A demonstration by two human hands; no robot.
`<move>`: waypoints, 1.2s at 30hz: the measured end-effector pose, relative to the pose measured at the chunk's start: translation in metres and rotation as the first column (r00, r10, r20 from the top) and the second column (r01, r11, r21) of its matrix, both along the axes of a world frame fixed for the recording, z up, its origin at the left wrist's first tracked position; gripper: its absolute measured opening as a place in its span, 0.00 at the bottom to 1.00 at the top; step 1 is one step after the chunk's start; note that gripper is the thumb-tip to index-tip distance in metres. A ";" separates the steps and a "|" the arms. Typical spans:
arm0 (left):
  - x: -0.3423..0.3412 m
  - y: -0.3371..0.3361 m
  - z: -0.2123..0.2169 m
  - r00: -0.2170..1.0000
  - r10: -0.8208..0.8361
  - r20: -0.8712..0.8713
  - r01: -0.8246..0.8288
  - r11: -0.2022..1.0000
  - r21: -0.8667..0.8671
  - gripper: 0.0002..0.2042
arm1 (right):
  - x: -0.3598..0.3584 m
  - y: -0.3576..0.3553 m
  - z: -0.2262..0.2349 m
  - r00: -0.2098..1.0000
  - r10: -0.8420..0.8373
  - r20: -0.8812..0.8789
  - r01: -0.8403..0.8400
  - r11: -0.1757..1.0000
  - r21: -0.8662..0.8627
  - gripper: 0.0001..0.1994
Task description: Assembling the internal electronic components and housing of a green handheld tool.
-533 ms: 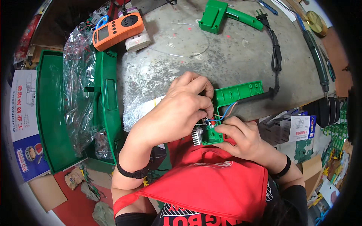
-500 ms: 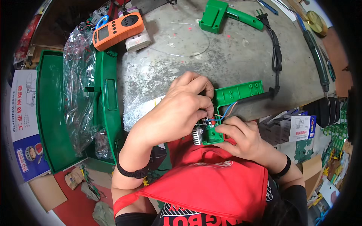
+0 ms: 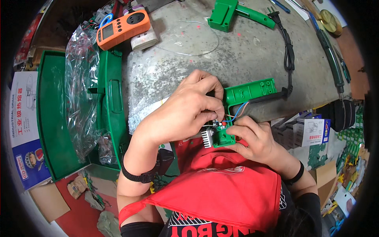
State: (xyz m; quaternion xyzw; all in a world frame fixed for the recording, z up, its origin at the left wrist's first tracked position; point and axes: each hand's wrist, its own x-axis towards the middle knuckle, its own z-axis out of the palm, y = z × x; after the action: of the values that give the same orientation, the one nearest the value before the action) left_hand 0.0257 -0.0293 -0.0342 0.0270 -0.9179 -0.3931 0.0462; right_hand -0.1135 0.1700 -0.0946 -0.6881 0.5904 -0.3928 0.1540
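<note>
An opened green plastic tool shell lies at the near edge of the grey metal table. Its lower end holds a small circuit board with a silver finned heat sink and thin blue and brown wires. My right hand grips that lower end from underneath. My left hand reaches over from the left, its fingertips pinched on the small parts at the board. What sits between those fingertips is hidden.
A second green tool half lies at the table's far side beside a black power cord. An orange meter sits at the far left. An open green case with a plastic bag stands left.
</note>
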 end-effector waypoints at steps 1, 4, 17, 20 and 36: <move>0.000 0.000 0.000 1.000 0.003 0.003 -0.003 1.000 -0.009 0.04 | 0.000 0.000 -0.001 1.000 0.002 -0.001 -0.002 1.000 0.001 0.20; -0.003 0.002 -0.001 1.000 0.008 -0.004 -0.008 1.000 -0.026 0.04 | -0.003 0.001 -0.002 1.000 -0.001 -0.023 0.001 1.000 -0.001 0.20; 0.001 0.006 0.011 0.996 0.068 0.064 -0.064 0.996 -0.063 0.05 | 0.007 -0.001 0.011 0.995 -0.088 0.057 0.081 0.991 0.108 0.17; 0.007 0.004 0.007 0.994 0.092 0.057 -0.089 0.994 -0.059 0.06 | -0.017 0.001 0.045 0.980 -0.022 0.199 -0.030 0.966 0.258 0.15; 0.005 -0.006 -0.013 0.998 0.061 -0.022 -0.059 0.997 0.054 0.11 | -0.371 0.053 0.039 0.619 -0.717 -0.319 0.783 0.537 0.314 0.34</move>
State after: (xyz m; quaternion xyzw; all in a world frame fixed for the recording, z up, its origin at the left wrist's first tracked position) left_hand 0.0311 -0.0351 -0.0470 0.0512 -0.9053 -0.4161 0.0680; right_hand -0.4841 0.2226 -0.0559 -0.3436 0.9081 -0.2286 0.0703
